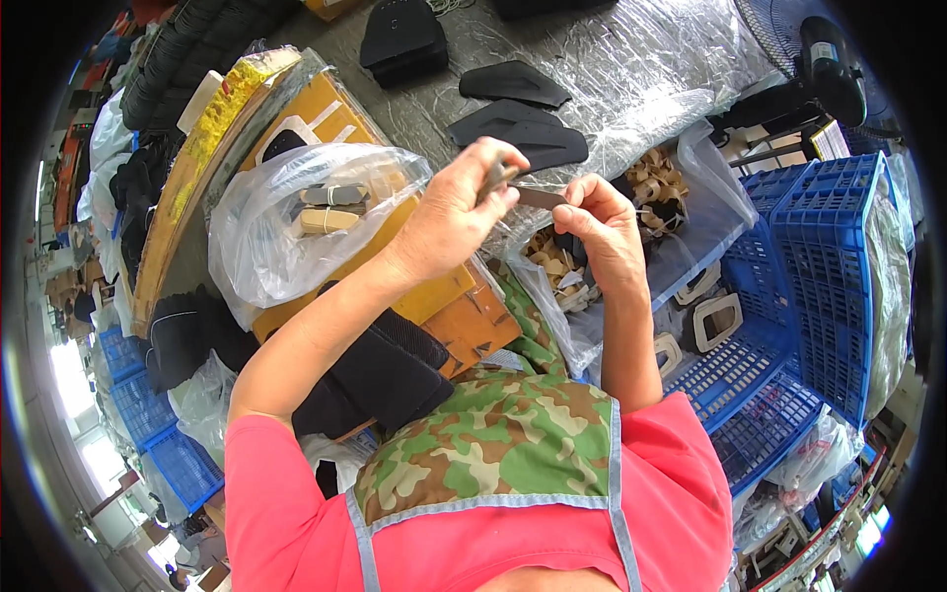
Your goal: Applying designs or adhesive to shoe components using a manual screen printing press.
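Both my hands are raised close together over the workbench. My left hand (454,207) is closed around a small grey-brown piece or stack, partly hidden by its fingers. Between the hands runs a flat dark grey strip (541,197); my right hand (604,232) pinches its right end with thumb and forefinger. The strip's left end reaches the left fingertips. Left of the hands, a clear plastic bag (252,237) lies open with a banded grey bundle (335,194) and a banded tan bundle (332,221) of similar small pieces inside.
Black shaped pads (538,133) lie beyond my hands on the plastic-covered bench (631,59). A plastic-lined container (710,212) with tan scraps (656,187) stands to the right, near blue crates (824,257). Black padded pieces (380,380) rest by my apron. A fan (834,74) stands far right.
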Available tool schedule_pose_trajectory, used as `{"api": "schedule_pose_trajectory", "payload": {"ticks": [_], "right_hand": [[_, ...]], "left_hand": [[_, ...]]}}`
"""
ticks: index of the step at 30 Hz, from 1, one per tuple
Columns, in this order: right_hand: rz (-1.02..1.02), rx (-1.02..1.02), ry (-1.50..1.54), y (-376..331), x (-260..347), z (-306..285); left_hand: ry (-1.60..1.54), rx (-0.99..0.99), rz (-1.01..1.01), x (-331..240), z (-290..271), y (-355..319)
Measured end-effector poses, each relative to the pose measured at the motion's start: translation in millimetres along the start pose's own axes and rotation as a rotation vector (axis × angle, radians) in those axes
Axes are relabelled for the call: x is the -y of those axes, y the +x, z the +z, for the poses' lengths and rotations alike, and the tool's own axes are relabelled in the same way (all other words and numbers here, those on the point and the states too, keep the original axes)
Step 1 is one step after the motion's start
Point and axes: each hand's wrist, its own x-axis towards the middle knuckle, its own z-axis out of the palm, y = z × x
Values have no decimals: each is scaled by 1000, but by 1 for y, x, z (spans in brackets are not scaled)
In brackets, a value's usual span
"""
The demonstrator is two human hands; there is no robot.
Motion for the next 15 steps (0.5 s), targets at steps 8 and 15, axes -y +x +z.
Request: {"api": "schedule_pose_trajectory", "payload": {"ticks": [8,15], "right_hand": [[-137,12,-389,-3,-2,17],[-167,3,-516,-8,-1,25]], "left_hand": [[-346,159,-196,-15,0,-4],[-438,235,-213,-11,0,-5]]}}
